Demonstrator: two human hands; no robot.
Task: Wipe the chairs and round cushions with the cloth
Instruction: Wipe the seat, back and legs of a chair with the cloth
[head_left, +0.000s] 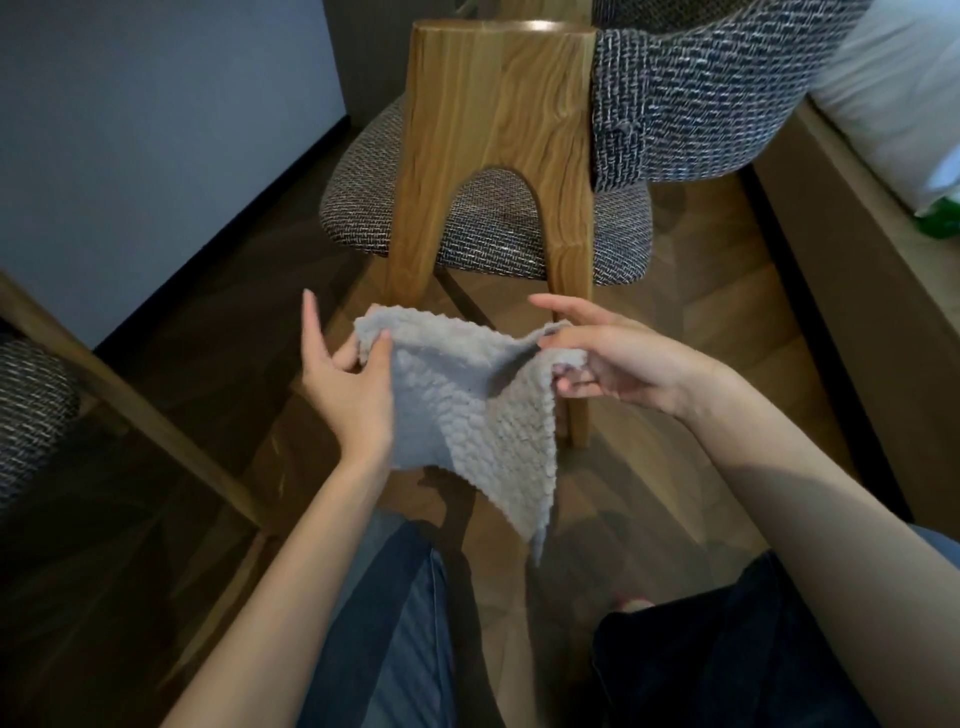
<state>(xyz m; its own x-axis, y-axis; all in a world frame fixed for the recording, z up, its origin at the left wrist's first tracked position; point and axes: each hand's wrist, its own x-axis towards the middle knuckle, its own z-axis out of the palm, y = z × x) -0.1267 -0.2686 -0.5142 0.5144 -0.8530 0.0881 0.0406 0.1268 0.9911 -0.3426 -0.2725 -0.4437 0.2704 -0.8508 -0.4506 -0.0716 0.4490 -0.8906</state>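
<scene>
Left hand (349, 397), right hand (621, 364): cloth (467, 410) pinch

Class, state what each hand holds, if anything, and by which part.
Both hold the cloth: the left hand pinches its top left corner, the right hand its top right corner; the rest hangs.

One wide-angle view, worn on the person's head, faces forward and steeply down. The left hand (345, 395) and right hand (618, 364), each pinching a grey cloth (467, 405), sit close at centre. A wooden chair (493, 130) stands farther off at 12 o'clock, and the person's legs (395, 623) are nearest at 6 o'clock.
</scene>
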